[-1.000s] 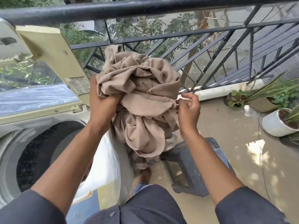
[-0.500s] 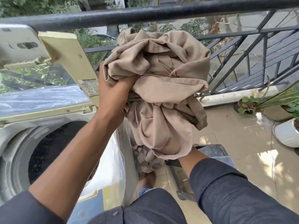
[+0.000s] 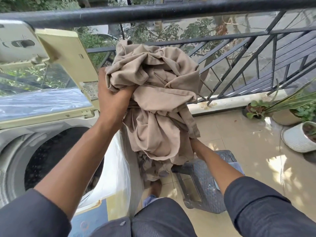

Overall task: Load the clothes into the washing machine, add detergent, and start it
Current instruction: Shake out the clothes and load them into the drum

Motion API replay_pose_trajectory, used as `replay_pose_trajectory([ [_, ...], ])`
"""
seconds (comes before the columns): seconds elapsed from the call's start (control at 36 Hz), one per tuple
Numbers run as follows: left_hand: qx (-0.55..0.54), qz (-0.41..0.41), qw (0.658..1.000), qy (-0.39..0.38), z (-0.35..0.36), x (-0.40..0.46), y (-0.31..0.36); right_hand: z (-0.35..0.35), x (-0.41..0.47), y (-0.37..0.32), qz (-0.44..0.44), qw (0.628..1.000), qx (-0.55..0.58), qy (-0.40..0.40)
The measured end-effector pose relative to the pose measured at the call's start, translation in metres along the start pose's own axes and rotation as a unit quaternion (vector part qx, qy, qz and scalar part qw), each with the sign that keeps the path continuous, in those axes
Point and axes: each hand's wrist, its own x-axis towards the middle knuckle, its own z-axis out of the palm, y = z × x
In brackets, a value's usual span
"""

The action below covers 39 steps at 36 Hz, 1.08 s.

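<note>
A bunched beige cloth (image 3: 159,106) hangs in the air to the right of the washing machine (image 3: 20,134). My left hand (image 3: 112,98) grips its upper left folds. My right hand (image 3: 194,144) reaches under the bundle's lower right side; its fingers are hidden behind the fabric. The top-loading machine stands at the left with its lid (image 3: 65,65) raised and the dark drum (image 3: 56,156) exposed. No detergent is in view.
A black metal railing (image 3: 171,11) runs across the back. A dark woven plastic stool (image 3: 205,182) stands on the tiled floor below the cloth. Potted plants (image 3: 297,134) sit at the right edge. A white plastic cover (image 3: 116,168) drapes the machine's right side.
My right hand let go of the cloth's right edge and dropped beneath the bundle. The bundle rose, then came down slightly; my left hand has kept its grip.
</note>
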Motion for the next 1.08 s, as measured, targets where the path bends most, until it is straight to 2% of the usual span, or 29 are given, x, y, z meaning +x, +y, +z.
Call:
replay_pose_trajectory([
  [0.03, 0.014, -0.013, 1.0, 0.006, 0.0, -0.001, 0.0, -0.004, -0.003, 0.0, 0.004, 1.0, -0.004, -0.01],
  [0.14, 0.059, -0.001, 0.998, 0.0, -0.002, 0.003, -0.015, -0.016, -0.005, -0.001, 0.027, 0.99, 0.107, -0.086],
  [0.19, 0.084, 0.023, 0.996, -0.006, -0.001, 0.003, -0.016, -0.023, -0.004, -0.005, 0.056, 0.976, 0.172, -0.123],
  [0.25, 0.107, 0.041, 0.993, -0.011, -0.001, 0.003, -0.018, -0.033, -0.006, -0.01, 0.064, 0.967, 0.188, -0.158],
  [0.36, 0.159, 0.07, 0.985, -0.01, -0.004, 0.004, -0.026, -0.052, -0.015, -0.029, -0.012, 0.984, 0.075, -0.16],
  [0.44, 0.182, 0.074, 0.981, -0.005, -0.007, 0.003, -0.027, -0.067, -0.027, -0.049, -0.031, 0.986, -0.131, -0.103],
  [0.5, 0.192, 0.067, 0.979, -0.004, -0.009, 0.002, -0.03, -0.077, -0.036, -0.061, -0.029, 0.979, -0.19, -0.062],
  [0.56, 0.198, 0.063, 0.978, -0.004, -0.01, 0.001, -0.032, -0.084, -0.045, -0.073, -0.038, 0.979, -0.202, -0.013],
  [0.64, 0.206, 0.065, 0.976, 0.001, -0.011, -0.002, -0.035, -0.085, -0.065, -0.092, -0.08, 0.99, -0.111, 0.031],
  [0.72, 0.221, 0.072, 0.973, 0.005, -0.009, -0.007, -0.033, -0.076, -0.089, -0.109, -0.124, 0.991, 0.04, -0.016],
  [0.81, 0.238, 0.082, 0.968, 0.002, -0.007, -0.011, -0.031, -0.06, -0.11, -0.125, -0.159, 0.974, 0.148, -0.055],
  [0.97, 0.273, 0.084, 0.958, 0.021, -0.006, -0.016, -0.031, -0.023, -0.148, -0.148, -0.23, 0.941, 0.239, -0.072],
  [1.08, 0.262, 0.076, 0.962, -0.018, -0.006, -0.02, -0.026, -0.006, -0.165, -0.159, -0.273, 0.914, 0.26, -0.148],
])
